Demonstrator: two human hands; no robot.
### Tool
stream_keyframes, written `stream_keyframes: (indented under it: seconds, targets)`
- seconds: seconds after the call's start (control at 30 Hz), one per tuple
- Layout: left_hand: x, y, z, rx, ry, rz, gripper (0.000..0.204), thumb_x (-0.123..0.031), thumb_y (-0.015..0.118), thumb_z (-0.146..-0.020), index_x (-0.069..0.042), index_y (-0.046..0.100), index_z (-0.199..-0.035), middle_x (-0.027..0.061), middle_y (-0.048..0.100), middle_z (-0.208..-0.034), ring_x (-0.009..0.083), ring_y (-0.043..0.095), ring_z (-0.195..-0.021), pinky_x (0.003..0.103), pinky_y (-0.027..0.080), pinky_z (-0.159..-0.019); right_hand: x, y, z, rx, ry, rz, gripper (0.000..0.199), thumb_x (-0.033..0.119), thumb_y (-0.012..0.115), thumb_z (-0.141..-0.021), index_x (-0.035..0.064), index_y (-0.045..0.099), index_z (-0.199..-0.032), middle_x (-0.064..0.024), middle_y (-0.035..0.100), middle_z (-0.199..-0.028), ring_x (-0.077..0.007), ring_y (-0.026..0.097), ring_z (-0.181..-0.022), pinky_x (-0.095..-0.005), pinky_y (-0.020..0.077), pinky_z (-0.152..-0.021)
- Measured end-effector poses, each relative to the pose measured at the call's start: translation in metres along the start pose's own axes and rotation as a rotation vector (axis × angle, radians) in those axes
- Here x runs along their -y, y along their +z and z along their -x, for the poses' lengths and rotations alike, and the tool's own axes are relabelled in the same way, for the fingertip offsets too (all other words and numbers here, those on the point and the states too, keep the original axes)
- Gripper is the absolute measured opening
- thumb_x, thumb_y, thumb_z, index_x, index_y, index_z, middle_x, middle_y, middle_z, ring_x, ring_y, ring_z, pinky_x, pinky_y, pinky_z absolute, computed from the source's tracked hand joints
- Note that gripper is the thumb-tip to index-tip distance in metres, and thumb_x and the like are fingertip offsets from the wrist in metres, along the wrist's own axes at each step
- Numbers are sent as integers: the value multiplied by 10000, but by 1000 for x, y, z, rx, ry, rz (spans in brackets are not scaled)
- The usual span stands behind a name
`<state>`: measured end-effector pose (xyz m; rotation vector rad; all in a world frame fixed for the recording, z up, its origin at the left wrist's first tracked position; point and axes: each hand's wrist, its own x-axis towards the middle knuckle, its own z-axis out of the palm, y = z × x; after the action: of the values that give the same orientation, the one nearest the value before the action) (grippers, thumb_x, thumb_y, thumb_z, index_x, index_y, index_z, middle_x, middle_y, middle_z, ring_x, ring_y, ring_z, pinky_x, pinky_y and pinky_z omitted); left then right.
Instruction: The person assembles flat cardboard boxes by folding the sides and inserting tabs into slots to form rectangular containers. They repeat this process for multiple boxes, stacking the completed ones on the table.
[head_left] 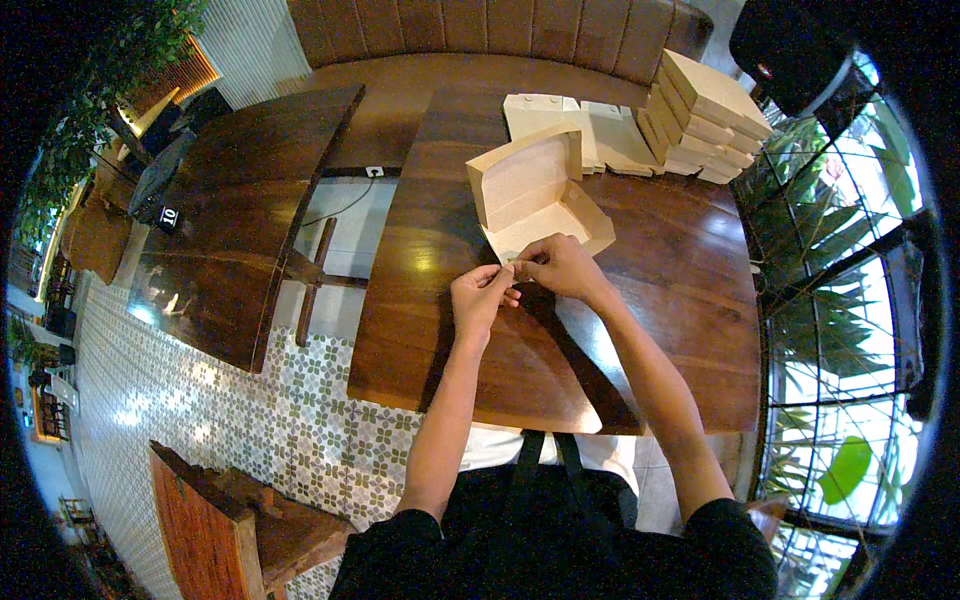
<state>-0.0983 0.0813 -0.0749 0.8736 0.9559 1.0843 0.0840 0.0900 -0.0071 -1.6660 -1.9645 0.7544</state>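
1 open cardbd box (pixel 535 185) just beyond L hand (pixel 480 298) & R hand (pixel 563 266).

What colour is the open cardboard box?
Light brown; the open cardboard box shows best in the head view.

A brown channel-backed banquette (pixel 480 28) runs along the far side beside a pale ribbed wall (pixel 250 50), with a white power socket (pixel 374 172) low in the gap between two dark, glossy wooden tables, the nearer (pixel 420 330) and the left-hand one (pixel 240 190). Patterned floor tiles (pixel 350 460) with green and grey petal motifs spread leftward past a chunky reddish-brown wooden chair (pixel 205 515). On the right, bright daylight enters through a black-framed window (pixel 870 255) backed by broad-leaved plants (pixel 820 320), leaving pale glare across the nearer tabletop.
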Motion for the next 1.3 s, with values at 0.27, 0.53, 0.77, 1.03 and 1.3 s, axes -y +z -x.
stream_keyframes:
  seconds: [0.27, 0.53, 0.77, 1.03, 1.3]
  targets:
    - [3, 1, -3, -34, 3, 11, 179, -89, 734, -974, 81, 710, -1025, 104, 724, -842, 160, 699, -651, 279, 566, -551, -2, 0, 0, 10, 8, -86, 247, 283, 757, -882, 70, 827, -985, -170, 792, -913, -336, 775, -823, -428, 611, -801]
    - [6, 2, -3, -67, 9, 36, 135, -65, 732, -968, 53, 667, -979, 116, 721, -831, 166, 701, -643, 286, 571, -538, 1, 2, 1, 0, -21, -99, 263, 290, 779, -892, 56, 824, -1001, -175, 792, -896, -312, 779, -793, -407, 603, -755]
    - [5, 2, -1, -81, 50, 47, 139, -71, 731, -977, 38, 648, -956, 106, 711, -814, 163, 697, -636, 287, 568, -530, 16, 2, 6, -73, 30, -133, 229, 250, 791, -893, 51, 827, -1001, -183, 789, -868, -276, 775, -770, -398, 601, -748]
    - [7, 3, 1, -111, 93, 39, 130, -66, 720, -987, 32, 642, -953, 103, 709, -821, 159, 691, -639, 286, 569, -539, 23, 21, 27, -221, -121, -146, 232, 167, 741, -907, 59, 802, -1103, -196, 770, -1000, -345, 763, -892, -421, 608, -837]
    - [8, 5, 3, -105, 91, 43, 116, -53, 712, -990, 31, 642, -952, 99, 704, -818, 157, 685, -638, 283, 560, -536, 28, 30, 42, -303, -136, -151, 311, -25, 684, -861, 58, 785, -1143, -189, 744, -1058, -406, 720, -976, -446, 583, -888]
